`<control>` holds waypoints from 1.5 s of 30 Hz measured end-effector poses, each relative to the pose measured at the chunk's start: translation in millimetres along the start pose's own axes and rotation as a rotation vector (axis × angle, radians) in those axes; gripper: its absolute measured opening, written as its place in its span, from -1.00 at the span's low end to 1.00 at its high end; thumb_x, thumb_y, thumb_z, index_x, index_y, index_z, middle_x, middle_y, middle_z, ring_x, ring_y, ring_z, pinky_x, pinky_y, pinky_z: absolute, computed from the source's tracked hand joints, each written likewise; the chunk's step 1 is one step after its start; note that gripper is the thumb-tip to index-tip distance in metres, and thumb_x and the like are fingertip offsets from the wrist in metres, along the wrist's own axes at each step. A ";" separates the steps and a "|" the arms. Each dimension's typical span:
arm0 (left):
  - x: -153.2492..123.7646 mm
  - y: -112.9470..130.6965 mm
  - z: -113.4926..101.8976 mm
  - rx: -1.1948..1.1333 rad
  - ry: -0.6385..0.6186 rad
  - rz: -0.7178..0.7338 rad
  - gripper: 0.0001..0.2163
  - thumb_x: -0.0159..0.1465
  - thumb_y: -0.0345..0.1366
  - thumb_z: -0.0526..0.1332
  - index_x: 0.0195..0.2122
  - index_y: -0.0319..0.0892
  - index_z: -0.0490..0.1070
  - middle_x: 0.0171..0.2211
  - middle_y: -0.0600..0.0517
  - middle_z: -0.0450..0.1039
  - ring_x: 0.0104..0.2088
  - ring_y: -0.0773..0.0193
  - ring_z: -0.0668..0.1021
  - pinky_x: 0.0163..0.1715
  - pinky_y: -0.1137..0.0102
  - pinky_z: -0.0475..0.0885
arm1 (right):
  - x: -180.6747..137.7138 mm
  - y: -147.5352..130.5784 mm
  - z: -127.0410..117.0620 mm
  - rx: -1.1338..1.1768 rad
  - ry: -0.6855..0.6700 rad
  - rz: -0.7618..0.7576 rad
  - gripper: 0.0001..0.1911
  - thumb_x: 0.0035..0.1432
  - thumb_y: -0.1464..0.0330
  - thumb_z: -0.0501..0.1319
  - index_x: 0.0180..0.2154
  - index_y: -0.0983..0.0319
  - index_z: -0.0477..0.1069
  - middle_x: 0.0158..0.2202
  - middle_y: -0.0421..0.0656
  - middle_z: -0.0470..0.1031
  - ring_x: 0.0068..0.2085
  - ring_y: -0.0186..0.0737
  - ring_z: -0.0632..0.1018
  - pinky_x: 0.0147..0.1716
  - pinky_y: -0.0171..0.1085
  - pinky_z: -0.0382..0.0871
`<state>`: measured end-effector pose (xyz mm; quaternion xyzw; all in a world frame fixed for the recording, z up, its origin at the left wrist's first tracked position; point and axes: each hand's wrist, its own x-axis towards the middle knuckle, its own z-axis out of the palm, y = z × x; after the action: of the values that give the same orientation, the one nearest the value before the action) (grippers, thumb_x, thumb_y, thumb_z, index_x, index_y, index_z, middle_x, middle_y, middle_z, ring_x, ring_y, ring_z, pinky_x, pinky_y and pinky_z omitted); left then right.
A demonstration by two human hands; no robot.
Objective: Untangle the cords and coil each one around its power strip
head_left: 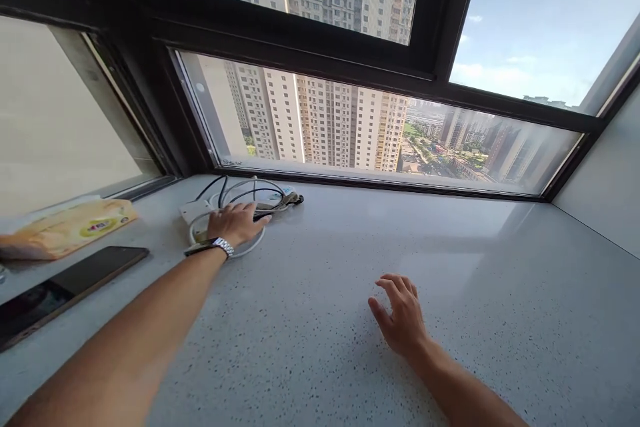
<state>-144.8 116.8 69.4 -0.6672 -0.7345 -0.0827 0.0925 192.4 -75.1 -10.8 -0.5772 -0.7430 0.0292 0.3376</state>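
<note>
**Left hand (233,222) upon a cable bundle at the window corner**

The bundle, white cable (253,247) and black cable (223,190) looped together, lies on the speckled windowsill (320,340) beneath the left palm; whether the fingers are clamped on any strand cannot be told; the right hand (400,320), well apart, holds nothing, its thumb and fingers parted; sound handling would probably take all loops in one grasp, since a single strand might drag or tighten the rest; the smartphone (75,287) and tissue pack (95,223), to the left, are best kept free of trailing cord.
</note>
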 end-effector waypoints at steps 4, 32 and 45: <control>9.8 14.0 2.1 -0.014 -0.078 0.002 -0.56 0.28 -0.08 0.06 -0.08 -0.44 0.36 -0.05 -0.24 0.41 0.03 -0.12 0.35 0.00 0.03 0.18 | -0.9 -1.5 -1.3 0.097 0.112 -0.065 -0.61 0.28 0.12 -0.06 -0.18 0.20 0.42 -0.18 -0.03 0.47 -0.11 -0.10 0.43 -0.13 -0.10 0.30; -204.3 165.0 13.3 -0.471 -0.012 0.751 -0.58 0.20 -0.20 0.22 0.10 -0.04 0.32 0.17 -0.03 0.26 0.22 -0.02 0.20 0.14 0.06 0.19 | 26.8 51.9 -38.2 -0.102 -0.017 0.475 -0.61 0.07 0.05 0.12 -0.31 0.24 0.44 -0.31 -0.02 0.51 -0.24 -0.05 0.49 -0.32 -0.22 0.20; -208.9 178.7 8.2 -0.644 -0.030 0.728 -0.52 0.28 0.00 0.05 0.11 -0.21 0.26 -0.05 -0.14 0.46 0.03 0.02 0.41 0.12 0.00 0.10 | 23.6 41.2 -26.8 0.906 -0.016 0.267 -0.62 -0.02 0.17 0.25 -0.16 0.21 0.47 -0.23 -0.11 0.50 -0.41 -0.29 0.44 -0.43 -0.28 0.34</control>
<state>52.2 -65.6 9.7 -0.8767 -0.3917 -0.2583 -0.1062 238.8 -50.1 3.0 -0.4621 -0.5772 0.3981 0.5429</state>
